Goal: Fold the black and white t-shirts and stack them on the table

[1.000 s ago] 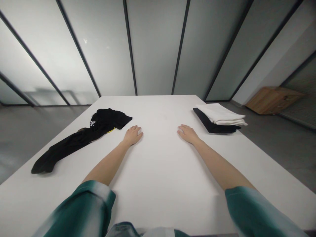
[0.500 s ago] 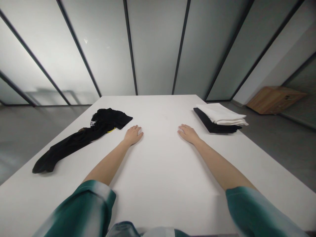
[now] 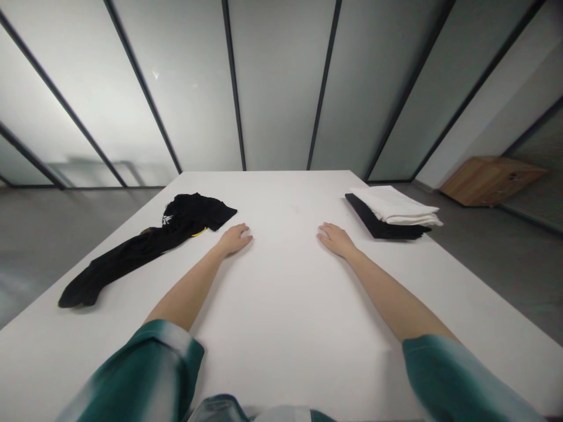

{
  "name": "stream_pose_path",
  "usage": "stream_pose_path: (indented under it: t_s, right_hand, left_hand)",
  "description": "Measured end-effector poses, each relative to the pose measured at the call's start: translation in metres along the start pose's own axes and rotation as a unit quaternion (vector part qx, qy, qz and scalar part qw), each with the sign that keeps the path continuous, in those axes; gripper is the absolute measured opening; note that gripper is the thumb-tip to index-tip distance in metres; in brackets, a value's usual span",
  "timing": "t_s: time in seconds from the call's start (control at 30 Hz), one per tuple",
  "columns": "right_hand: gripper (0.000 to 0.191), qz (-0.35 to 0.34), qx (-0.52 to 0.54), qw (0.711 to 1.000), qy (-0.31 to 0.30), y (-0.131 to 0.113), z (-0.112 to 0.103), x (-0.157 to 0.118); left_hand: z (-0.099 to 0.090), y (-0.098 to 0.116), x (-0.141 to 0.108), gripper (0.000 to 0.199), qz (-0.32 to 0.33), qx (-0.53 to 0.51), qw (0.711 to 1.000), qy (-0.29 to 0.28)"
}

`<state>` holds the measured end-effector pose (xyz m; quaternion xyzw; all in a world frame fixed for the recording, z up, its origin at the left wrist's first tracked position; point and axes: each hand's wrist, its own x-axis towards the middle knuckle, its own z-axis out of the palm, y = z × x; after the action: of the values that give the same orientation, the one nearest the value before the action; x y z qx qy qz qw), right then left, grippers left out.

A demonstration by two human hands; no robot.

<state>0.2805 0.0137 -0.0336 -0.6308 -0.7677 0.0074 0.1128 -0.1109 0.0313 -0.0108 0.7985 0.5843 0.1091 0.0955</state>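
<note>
On the white table [image 3: 281, 305], my left hand [image 3: 234, 239] is open and holds nothing, its fingers apart. It is just right of and nearer than a crumpled black garment [image 3: 189, 217], which has a white print and a yellow edge and stretches toward the near left. My right hand [image 3: 335, 238] lies open on the tabletop, also holding nothing. To its right sits a folded white cloth [image 3: 396, 204] on top of folded black cloth [image 3: 373, 225]. Neither hand touches any of the fabric.
Behind the table's far edge stand frosted glass panels [image 3: 281, 82] with dark frames. A wooden cabinet [image 3: 488, 179] is on the grey floor at the far right.
My left hand has turned slightly and shifted a little to the left, its thumb now further from the other fingers. My right hand and the fabrics have stayed in place.
</note>
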Motion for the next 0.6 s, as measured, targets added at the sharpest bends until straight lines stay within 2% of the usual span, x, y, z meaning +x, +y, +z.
stream_pose_path:
  t_s: [0.1,0.17,0.27,0.37,0.47,0.53,0.6]
  right_hand:
    - [0.047,0.003,0.004,1.0,-0.004,0.0,0.001,0.0]
    - [0.047,0.001,0.008,1.0,0.0,0.0,0.002,0.0]
    - [0.045,-0.001,0.009,1.0,0.008,0.002,0.004,0.001]
    - [0.046,-0.002,0.007,1.0,0.008,0.003,0.005,0.002]
    - [0.046,-0.001,0.005,1.0,0.004,0.003,0.005,0.002]
    - [0.046,-0.002,0.007,1.0,0.006,0.003,0.005,0.002]
    - [0.045,-0.004,0.01,1.0,0.013,0.003,0.005,0.002]
  left_hand:
    - [-0.006,-0.002,0.006,0.053,-0.046,-0.044,0.998,-0.002]
    - [-0.014,-0.006,0.009,0.054,-0.078,-0.033,0.996,-0.001]
    - [-0.029,-0.021,0.011,0.057,-0.12,0.063,0.99,0.042]
    - [-0.044,-0.047,0.005,0.072,-0.178,0.153,0.968,0.09]
    - [-0.051,-0.07,-0.003,0.094,-0.265,0.145,0.951,0.058]
    - [-0.05,-0.08,-0.006,0.097,-0.298,0.116,0.947,0.022]
    - [-0.045,-0.083,-0.008,0.093,-0.299,0.108,0.948,0.009]
